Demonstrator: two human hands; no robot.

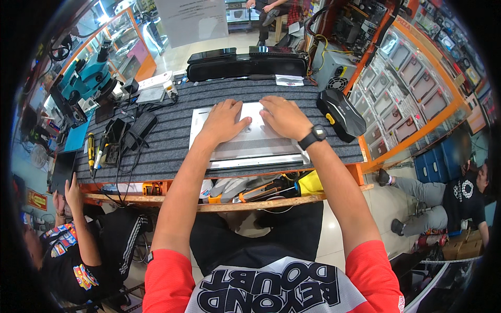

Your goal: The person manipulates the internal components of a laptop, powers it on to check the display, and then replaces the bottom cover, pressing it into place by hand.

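A silver laptop (261, 148) lies closed on the grey striped mat, its underside with the long vent strip facing up. My left hand (226, 122) rests on the left part of it, fingers stretched toward the far edge and thumb pointing inward. On the right part lies my right hand (286, 119), palm down, with a dark watch on the wrist. Both hands touch the casing and neither grips anything. The far middle of the laptop shows between them.
Behind stands a long black soundbar (245, 68). A black case (341, 115) with a yellow catch sits at the right. Screwdrivers (91, 151), black adapters (141, 125) and a teal microscope (88, 78) occupy the left. Below is an open drawer of tools (261, 190). A co-worker's hand (74, 192) holds a dark panel.
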